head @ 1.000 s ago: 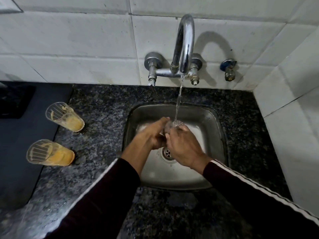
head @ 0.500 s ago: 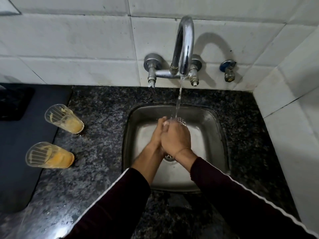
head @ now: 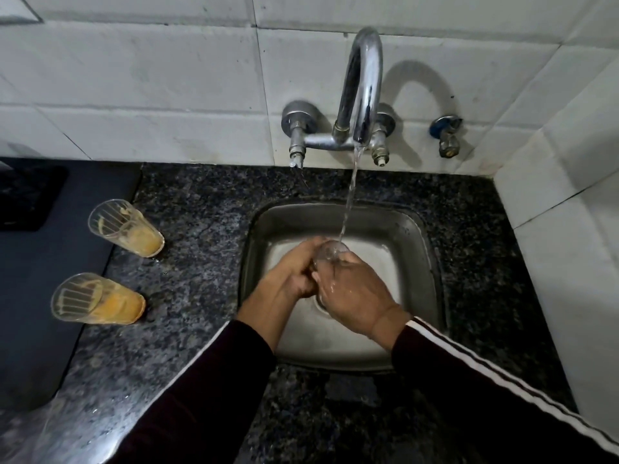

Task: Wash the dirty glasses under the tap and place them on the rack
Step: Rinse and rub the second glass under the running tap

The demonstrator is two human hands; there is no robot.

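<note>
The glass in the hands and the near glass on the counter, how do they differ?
The held glass looks clear; the near counter glass is coated with orange residue. The held glass sits under the running stream over the sink, gripped by both hands; the counter glass stands untouched on the granite. Both are transparent tumblers.

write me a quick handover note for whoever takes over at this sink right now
Left hand and right hand both grip one clear glass over the sink, under the running tap.
Two dirty glasses with orange residue, far glass and near glass, stand on the counter to the left.
Done: none racked in view; no rack visible.
Left: finish this rinse, wash the two, rack all.
</note>
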